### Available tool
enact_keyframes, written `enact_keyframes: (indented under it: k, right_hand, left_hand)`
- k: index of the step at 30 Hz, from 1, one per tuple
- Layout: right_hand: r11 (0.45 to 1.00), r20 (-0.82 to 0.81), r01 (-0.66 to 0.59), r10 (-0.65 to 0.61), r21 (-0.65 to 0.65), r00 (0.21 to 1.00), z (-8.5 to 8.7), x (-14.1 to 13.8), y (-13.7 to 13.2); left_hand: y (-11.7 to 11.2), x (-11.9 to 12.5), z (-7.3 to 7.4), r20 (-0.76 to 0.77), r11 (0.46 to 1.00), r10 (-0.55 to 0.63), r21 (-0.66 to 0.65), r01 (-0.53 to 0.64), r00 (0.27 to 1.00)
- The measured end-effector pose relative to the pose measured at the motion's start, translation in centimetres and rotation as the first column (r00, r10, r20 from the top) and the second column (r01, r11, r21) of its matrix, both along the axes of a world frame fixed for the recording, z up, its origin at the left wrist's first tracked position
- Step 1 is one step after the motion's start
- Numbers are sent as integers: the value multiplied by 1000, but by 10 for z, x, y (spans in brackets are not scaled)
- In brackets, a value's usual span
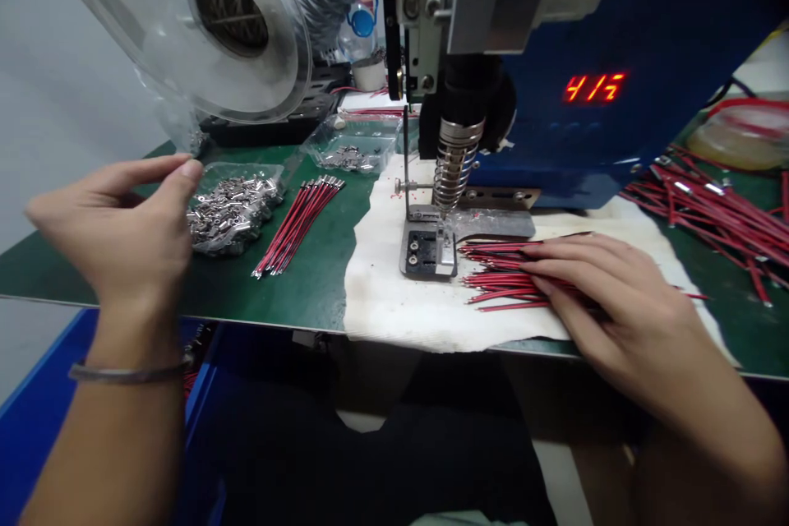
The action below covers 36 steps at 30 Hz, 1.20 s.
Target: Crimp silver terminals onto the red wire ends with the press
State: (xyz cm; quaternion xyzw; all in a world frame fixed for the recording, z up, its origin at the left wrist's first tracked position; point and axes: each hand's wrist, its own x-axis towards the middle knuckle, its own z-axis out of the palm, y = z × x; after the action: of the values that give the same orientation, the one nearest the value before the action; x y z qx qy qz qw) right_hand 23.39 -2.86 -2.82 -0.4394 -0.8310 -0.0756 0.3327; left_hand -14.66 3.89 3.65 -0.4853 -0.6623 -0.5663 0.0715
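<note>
My left hand (pixel 132 222) is raised beside a clear tray (pixel 280 173) heaped with small metal terminals (pixel 231 209). Its thumb and forefinger are pinched together; whatever sits between the tips is too small to make out. On the white cloth (pixel 376 296), my right hand (pixel 610 288) grips a spread of thin red wires (pixel 499 279), some with black among them. Their tips point left at the small metal die block (pixel 428 251) of a press, below its spring-wrapped ram (pixel 459 164). Part of the wires is hidden under my fingers.
A bundle of red wires with metal ends (pixel 299 226) lies on the green table (pixel 326 288). Another clear tray (pixel 351 152) holds terminals. The blue machine (pixel 616 148) displays red digits. More red wires (pixel 721 214) lie right; a blue bin (pixel 37 411) is below left.
</note>
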Motion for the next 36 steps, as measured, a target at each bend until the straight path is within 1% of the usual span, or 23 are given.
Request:
enact_keyframes:
  k: [1, 2, 3, 5, 7, 8, 10, 12, 14, 18, 21, 23, 25, 28, 30, 32, 34, 35, 36]
  right_hand:
    - [1000, -3, 6, -6, 0, 1000, 0, -1, 0]
    - [1000, -7, 12, -12, 1, 1000, 0, -1, 0]
    - [1000, -11, 16, -16, 5, 1000, 0, -2, -1]
    - [1000, -30, 20, -20, 14, 999, 0, -3, -1]
    - [999, -61, 25, -23, 22, 998, 0, -2, -3]
    - [999, -79, 27, -25, 25, 997, -1, -2, -4]
    - [999, -108, 37, -33, 34, 994, -1, -1, -7]
    - [998, -114, 55, -50, 42, 992, -2, 0, -10]
    - [996, -112, 78, -72, 53, 991, -2, 0, -11]
    - [993, -107, 76, -67, 90, 992, 0, -1, -11]
    - [995, -78, 31, -24, 97, 997, 4, 1, -10]
    - [997, -36, -11, 14, 77, 999, 9, 1, -9]
    - [995, 15, -68, 67, 67, 998, 17, 0, -7]
    - [985, 77, -133, 125, 113, 989, 31, 1, -3]
    - [982, 118, -179, 170, 63, 978, 43, 2, 3]
    - [964, 172, -258, 266, -67, 948, 57, 4, 13]
    - [924, 194, -343, 372, -169, 908, 72, 5, 26]
    - [891, 191, -372, 425, -259, 885, 80, 4, 32]
    - [850, 186, -363, 455, -381, 871, 87, 3, 39]
  left_hand:
    - [-9, 11, -2, 54, 999, -20, 50, 17, 998]
    - [-18, 24, -6, 144, 995, -85, 71, 75, 986]
    - [-26, 37, -9, 222, 984, -176, 19, 177, 959]
    - [-42, 62, -18, 302, 936, -295, -101, 338, 907]
    - [-51, 81, -25, 333, 880, -388, -142, 452, 859]
    - [-53, 87, -28, 342, 859, -417, -156, 488, 842]
    - [-54, 95, -33, 328, 826, -450, -200, 526, 831]
    - [-51, 96, -36, 288, 804, -458, -271, 530, 841]
    - [-48, 96, -38, 243, 796, -445, -333, 505, 862]
    - [-49, 96, -39, 199, 798, -427, -374, 472, 882]
    - [-51, 96, -39, 201, 796, -433, -372, 478, 878]
    - [-51, 95, -40, 197, 790, -441, -377, 483, 876]
    - [-50, 94, -41, 197, 781, -454, -383, 494, 869]
    - [-48, 92, -44, 198, 774, -472, -373, 512, 859]
    - [-48, 92, -45, 198, 772, -477, -372, 516, 856]
    - [-48, 92, -46, 206, 763, -484, -375, 526, 850]
    - [-48, 93, -46, 212, 759, -488, -376, 532, 846]
    - [-48, 93, -45, 211, 761, -485, -375, 529, 848]
    - [-48, 93, -45, 208, 766, -479, -376, 522, 853]
